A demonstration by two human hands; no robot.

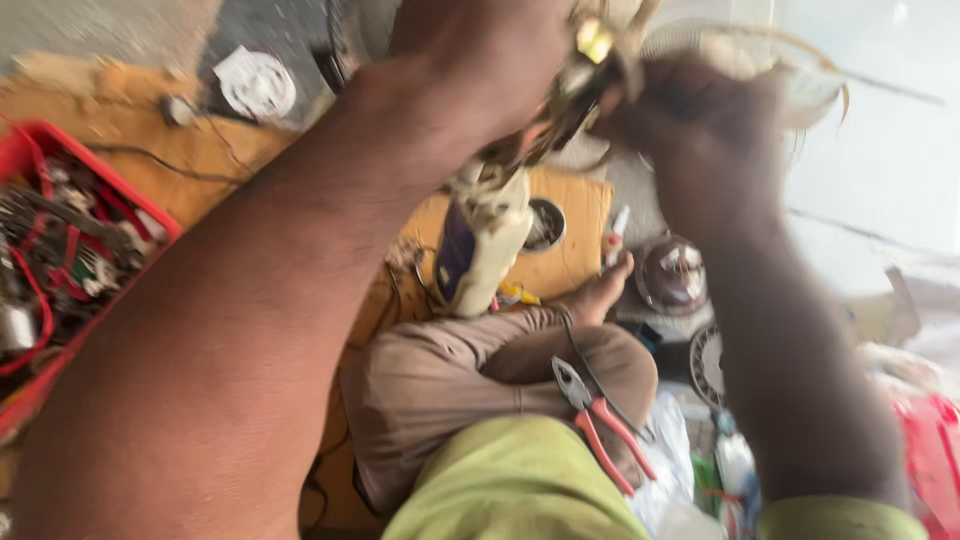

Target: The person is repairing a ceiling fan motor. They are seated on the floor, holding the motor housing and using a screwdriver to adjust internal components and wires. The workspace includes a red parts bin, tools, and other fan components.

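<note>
1. Left hand (480, 50) raised at 12 o'clock of the view, forearm running down to 8 o'clock; fingers curled shut around the top of a cream-coloured fan assembly (560, 110) with loose wires (blurred, so the exact grip point cannot be told)

2. Right hand (690, 130) at 1 o'clock, closed on the same assembly from the opposite side, just beside the left hand; a pale wire fan guard (790, 70) lies behind it

3. A white and dark blue fan housing (485, 245) hangs below the hands, near centre, tilted, its lower end over the person's knee

4. Red-handled pliers (600, 420) rest on the lap at 5 o'clock, jaws pointing up toward 12 o'clock, lying on the brown trousers (440, 390); yellow-green shirt (510, 490) at 6 o'clock

5. Bare foot (600, 290) just right of the housing, on brown cardboard (570, 230) that covers the floor

6. Red crate (25, 150) at 9 o'clock, packed with tangled wires and small metal parts

7. Round white disc (255, 85) on the grey floor at 11 o'clock, well apart from the hands

8. Round motor part with a shiny dome (670, 275) at 3 o'clock, near the foot; a small dark round cup (545, 225) sits on the cardboard between housing and foot
</note>
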